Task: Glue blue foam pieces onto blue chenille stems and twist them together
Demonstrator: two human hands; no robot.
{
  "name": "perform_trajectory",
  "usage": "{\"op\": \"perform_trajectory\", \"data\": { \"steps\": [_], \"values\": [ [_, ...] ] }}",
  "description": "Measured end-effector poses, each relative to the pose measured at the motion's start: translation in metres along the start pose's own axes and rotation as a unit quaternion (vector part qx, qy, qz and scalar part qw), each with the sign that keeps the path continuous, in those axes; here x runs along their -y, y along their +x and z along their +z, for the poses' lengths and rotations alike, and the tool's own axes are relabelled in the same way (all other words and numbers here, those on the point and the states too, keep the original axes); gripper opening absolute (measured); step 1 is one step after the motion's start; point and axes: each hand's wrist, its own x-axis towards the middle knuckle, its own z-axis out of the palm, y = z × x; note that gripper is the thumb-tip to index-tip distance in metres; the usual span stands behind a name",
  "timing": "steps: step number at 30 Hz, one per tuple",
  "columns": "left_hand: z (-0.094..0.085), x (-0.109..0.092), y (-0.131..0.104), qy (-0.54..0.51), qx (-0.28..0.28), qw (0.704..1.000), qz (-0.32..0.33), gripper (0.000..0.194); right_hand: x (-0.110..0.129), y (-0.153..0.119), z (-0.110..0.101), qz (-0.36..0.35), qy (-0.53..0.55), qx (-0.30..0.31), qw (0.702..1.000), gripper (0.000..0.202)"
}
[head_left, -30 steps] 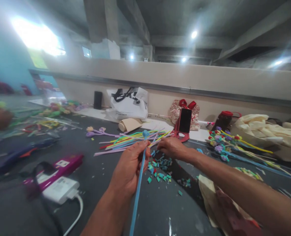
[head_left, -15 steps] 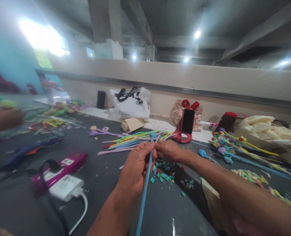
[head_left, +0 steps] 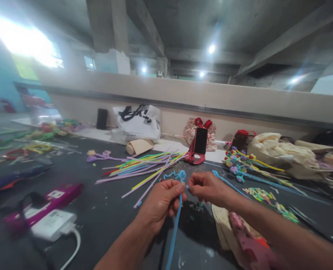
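Observation:
My left hand (head_left: pixel 166 197) is closed round a long blue pipe cleaner (head_left: pixel 175 228), pinching it between thumb and forefinger. Its curled blue head (head_left: pixel 182 174) stands up just above the fingertips, and the stem hangs down toward me. Just to the right, my right hand (head_left: pixel 206 185) is pinched shut, a small gap from the left. A tiny blue bit shows at its fingertips, too small to make out fully. Beyond the hands lies a spread of loose coloured pipe cleaners (head_left: pixel 144 167). Another blue stem (head_left: pixel 228 182) lies behind my right forearm.
A bunch of pipe-cleaner flowers (head_left: pixel 235 163) lies at the right, near cut scraps (head_left: pixel 260 195). A phone (head_left: pixel 200 140) leans on a patterned bag at the back, beside a white bag (head_left: pixel 141 125). At left are a white charger (head_left: pixel 54 224) and a purple object (head_left: pixel 71 193).
My right hand has drawn slightly apart from the left. The view has turned right, shifting the table's things leftward. Another person's hand at far left has mostly gone out of view.

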Motion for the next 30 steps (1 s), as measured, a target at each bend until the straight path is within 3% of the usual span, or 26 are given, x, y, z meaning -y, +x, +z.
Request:
{"op": "perform_trajectory", "data": {
  "steps": [7,15,21,25,30],
  "values": [
    [0.006,0.009,0.0,0.038,0.006,0.999,-0.008,0.026,0.008,-0.018,-0.003,-0.06,-0.169,-0.06,0.982,0.01],
    [0.006,0.011,0.0,0.076,0.035,0.996,-0.005,0.028,0.008,-0.018,-0.002,-0.064,-0.172,-0.079,0.98,0.009],
    [0.004,0.012,0.001,0.011,0.089,0.996,-0.02,0.03,0.009,-0.02,0.002,-0.018,0.054,-0.083,0.995,0.007],
    [0.004,0.015,0.003,-0.047,0.114,0.992,-0.034,0.026,0.004,-0.019,0.004,0.006,0.207,-0.047,0.977,0.004],
    [0.007,0.013,0.001,-0.07,0.117,0.99,-0.044,0.023,0.001,-0.018,0.006,0.024,0.321,-0.027,0.946,0.006]
  ]
}}
